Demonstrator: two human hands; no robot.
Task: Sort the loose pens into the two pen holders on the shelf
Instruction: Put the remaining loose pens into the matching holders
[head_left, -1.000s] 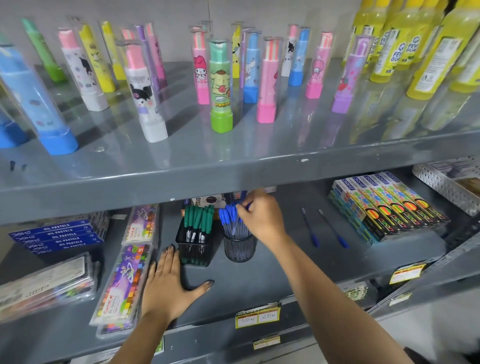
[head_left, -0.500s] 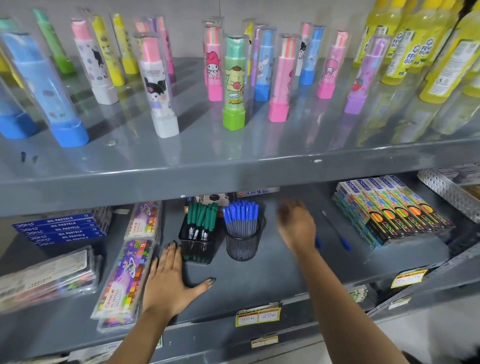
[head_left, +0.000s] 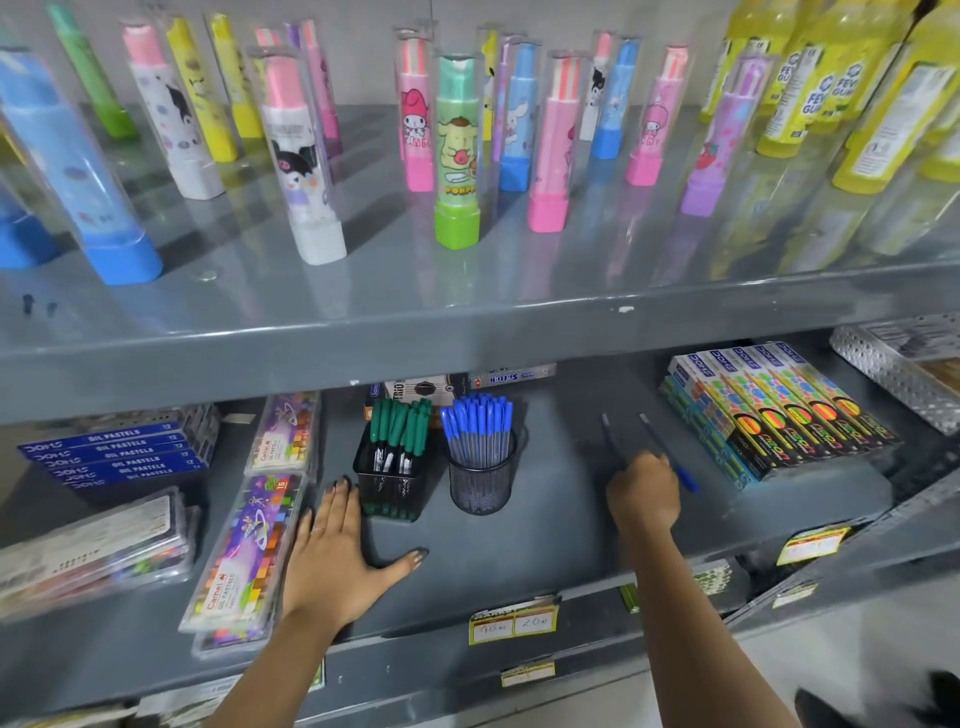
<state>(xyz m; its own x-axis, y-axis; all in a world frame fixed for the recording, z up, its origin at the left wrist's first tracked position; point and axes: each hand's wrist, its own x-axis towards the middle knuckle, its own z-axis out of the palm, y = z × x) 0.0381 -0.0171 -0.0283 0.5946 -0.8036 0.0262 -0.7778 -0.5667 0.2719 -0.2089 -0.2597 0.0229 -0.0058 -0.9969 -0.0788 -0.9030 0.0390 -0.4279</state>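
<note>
Two black mesh holders stand on the lower shelf (head_left: 545, 525). The square holder (head_left: 388, 491) carries green-capped pens and the round holder (head_left: 481, 486) carries blue-capped pens. Two loose blue pens lie to the right, the left pen (head_left: 609, 439) and the right pen (head_left: 662, 449), whose blue cap shows past my knuckles. My right hand (head_left: 644, 491) rests curled over their near ends, with its fingers hidden under it. My left hand (head_left: 337, 556) lies flat, fingers spread, on the shelf just left of the square holder.
Neon pencil boxes (head_left: 779, 410) stack right of the loose pens. Oil pastel boxes (head_left: 249, 540) and blue flat boxes (head_left: 119, 457) fill the left. A perforated metal tray (head_left: 893, 374) sits far right. The upper shelf (head_left: 467, 332) overhangs, holding character tubes and yellow glue bottles.
My right hand left the round holder, where it had put a blue pen, and swung right and down onto the two loose pens. My left hand has stayed flat.
</note>
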